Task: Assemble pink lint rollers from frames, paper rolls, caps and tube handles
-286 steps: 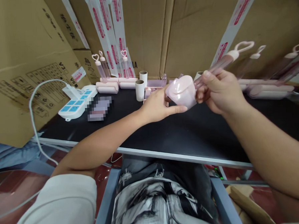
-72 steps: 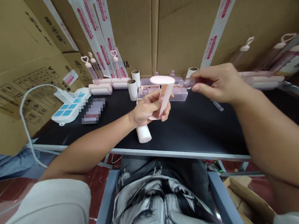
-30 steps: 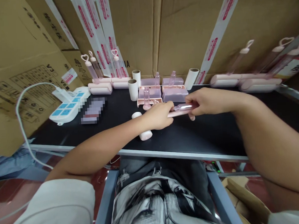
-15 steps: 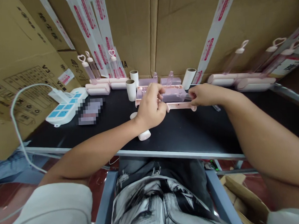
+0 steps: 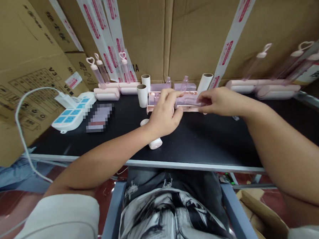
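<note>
A long pink case [image 5: 189, 108] with an opened, tray-like front lies across the black table. Over it sits a translucent purple piece [image 5: 186, 99], partly covered by my fingers. My left hand [image 5: 163, 112] is curled over the case's left and middle part, thumb and fingers bent around its front edge. My right hand [image 5: 220, 102] pinches the case's right end, thumb below and fingertips by the purple piece. What lies under the fingertips is hidden. Below my left wrist is a white-and-pink cylindrical piece [image 5: 155, 143], partly covered by that forearm.
White tubes [image 5: 142, 96] stand left of the case, and another tube [image 5: 205, 83] leans at its right. Behind are purple translucent pieces [image 5: 185, 86]. Pink cases with heart-topped tubes [image 5: 107, 93] line both sides. A power strip [image 5: 73, 112] and a blurred-out flat object [image 5: 100, 117] lie left.
My right hand has moved slightly left and closer to the case. The pink tray front now sits higher, nearer the purple piece. The view has shifted slightly.
</note>
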Tool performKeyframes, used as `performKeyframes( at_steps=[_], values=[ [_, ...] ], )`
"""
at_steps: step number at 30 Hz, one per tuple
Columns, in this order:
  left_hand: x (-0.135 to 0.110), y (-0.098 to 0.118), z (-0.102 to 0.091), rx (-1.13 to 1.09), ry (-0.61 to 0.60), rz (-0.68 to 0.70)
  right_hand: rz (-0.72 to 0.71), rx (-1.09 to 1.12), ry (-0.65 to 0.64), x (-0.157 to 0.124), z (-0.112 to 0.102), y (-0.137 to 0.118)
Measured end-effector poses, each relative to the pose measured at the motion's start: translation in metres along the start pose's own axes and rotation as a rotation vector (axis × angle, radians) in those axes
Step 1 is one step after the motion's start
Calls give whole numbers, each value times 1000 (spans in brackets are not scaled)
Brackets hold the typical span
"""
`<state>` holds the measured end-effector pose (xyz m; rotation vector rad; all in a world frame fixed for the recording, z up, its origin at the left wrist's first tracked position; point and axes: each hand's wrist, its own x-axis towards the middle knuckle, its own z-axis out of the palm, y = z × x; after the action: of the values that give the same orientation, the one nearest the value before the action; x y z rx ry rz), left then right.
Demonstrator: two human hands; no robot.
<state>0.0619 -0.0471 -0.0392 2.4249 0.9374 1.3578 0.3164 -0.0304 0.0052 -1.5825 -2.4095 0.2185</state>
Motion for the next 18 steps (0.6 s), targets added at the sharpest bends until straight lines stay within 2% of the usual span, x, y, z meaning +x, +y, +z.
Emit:
performKeyframes(
  at_steps=[2, 5, 8, 11, 14, 18],
  values=[
    [-1, 3, -1, 171, -141, 61, -121, 161, -110, -8, -3, -17],
    [-1, 6, -2, 332, -316, 51, -209, 375, -243, -17, -8, -29],
    [-2, 6, -2, 371, -318, 6, -173, 491, -282, -19, -15, -20],
    [-1, 6, -3, 370, -293, -31, -115, 502, -322, -18, -19, -4],
    [-1, 11, -5, 371, -289, -112, -136, 501, -245, -17, -20, -1],
    [-2, 16, -8, 306, -222, -229, -229, 447, -58, -18, -17, -16]
  ],
)
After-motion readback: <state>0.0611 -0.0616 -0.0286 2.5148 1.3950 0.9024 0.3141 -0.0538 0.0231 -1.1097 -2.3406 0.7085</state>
